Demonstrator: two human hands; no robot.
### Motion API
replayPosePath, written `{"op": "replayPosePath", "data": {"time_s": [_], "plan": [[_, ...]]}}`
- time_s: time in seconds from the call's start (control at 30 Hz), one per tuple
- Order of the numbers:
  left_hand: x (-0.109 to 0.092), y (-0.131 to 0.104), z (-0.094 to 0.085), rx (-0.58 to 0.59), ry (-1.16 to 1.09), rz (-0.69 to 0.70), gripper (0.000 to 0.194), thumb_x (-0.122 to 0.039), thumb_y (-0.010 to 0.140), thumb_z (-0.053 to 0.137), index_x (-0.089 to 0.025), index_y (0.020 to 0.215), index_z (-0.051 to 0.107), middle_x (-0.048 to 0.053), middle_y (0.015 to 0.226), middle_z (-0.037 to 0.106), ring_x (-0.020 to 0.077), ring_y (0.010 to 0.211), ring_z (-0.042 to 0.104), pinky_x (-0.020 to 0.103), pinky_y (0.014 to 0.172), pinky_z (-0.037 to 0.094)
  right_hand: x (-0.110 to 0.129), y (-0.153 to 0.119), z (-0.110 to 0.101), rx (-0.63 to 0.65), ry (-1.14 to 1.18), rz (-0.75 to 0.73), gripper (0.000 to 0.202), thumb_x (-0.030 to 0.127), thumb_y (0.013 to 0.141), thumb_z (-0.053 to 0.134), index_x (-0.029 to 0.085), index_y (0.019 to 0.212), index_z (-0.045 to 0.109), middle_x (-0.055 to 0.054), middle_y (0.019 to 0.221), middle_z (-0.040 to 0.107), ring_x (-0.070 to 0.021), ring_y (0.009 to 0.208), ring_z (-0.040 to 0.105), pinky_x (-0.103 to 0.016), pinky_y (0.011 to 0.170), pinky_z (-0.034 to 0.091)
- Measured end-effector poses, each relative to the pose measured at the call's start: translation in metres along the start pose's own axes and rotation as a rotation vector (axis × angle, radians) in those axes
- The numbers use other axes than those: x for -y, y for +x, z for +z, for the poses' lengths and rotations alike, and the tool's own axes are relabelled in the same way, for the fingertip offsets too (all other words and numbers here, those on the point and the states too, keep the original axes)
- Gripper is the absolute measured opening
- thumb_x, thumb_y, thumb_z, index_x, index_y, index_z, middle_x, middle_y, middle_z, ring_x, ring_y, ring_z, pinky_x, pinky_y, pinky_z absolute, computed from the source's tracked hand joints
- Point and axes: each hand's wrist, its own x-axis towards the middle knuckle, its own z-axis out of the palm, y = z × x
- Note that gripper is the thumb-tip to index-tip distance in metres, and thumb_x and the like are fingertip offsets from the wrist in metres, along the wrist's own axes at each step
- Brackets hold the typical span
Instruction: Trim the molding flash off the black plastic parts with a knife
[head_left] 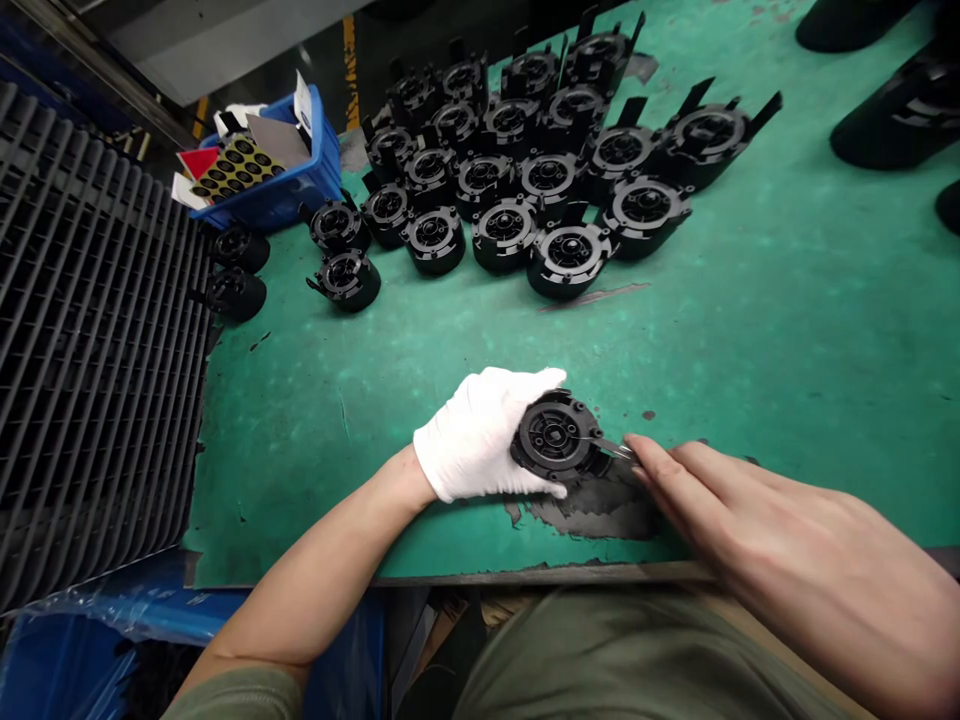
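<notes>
The left hand, in a white glove, cups a round black plastic housing near the front edge of the table. Its thumb and fingers spread around the far and near sides of the rim, so the ribbed, screw-holed face is left uncovered and turned up toward the person. This grip probably steadies the part against turning while the other hand works at its edge.

The right hand, bare, pinches a slim metal tool, likely tweezers, between thumb and fingers. The tool comes in low from the right, its tip over the housing's right side; whether it touches there or grips anything is too small to tell. Going without a glove on this hand likely gives a finer feel for the tool.

Beyond the hands, similar black housings stand in loose rows, open ends up and close together, which makes their inner faces easy to see and leaves working room in front. A blue bin at the far left holds cards and a yellow sheet of round black labels, apparently to gather loose flat items. Larger black cylinders stand apart at the far right.
</notes>
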Motion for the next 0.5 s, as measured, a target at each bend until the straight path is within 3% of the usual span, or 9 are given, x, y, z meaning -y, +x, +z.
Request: {"op": "replayPosePath", "data": {"time_s": [0.2, 0.5], "plan": [[0.0008, 0.0021, 0.0004, -0.006, -0.013, 0.015, 0.116, -0.094, 0.085, 0.09, -0.017, 0.166, 0.058, 0.025, 0.145, 0.083, 0.0498, 0.13, 0.085, 0.065, 0.115, 0.069, -0.0045, 0.0087, -0.0049, -0.019, -0.023, -0.096, 0.061, -0.009, 0.092, 0.045, 0.0, 0.151, 0.059, -0.008, 0.101, 0.073, -0.0211, 0.077, 0.08, -0.033, 0.061, 0.065], [-0.0026, 0.0036, -0.0014, 0.029, -0.018, -0.041, 0.115, -0.095, 0.081, 0.093, -0.023, 0.163, 0.061, 0.021, 0.143, 0.083, 0.0464, 0.129, 0.086, 0.061, 0.116, 0.069, -0.0066, 0.0106, -0.0073, -0.051, -0.035, -0.077, 0.061, -0.008, 0.093, 0.044, 0.002, 0.152, 0.058, -0.007, 0.099, 0.074, -0.0219, 0.077, 0.08, -0.033, 0.061, 0.065]]}}
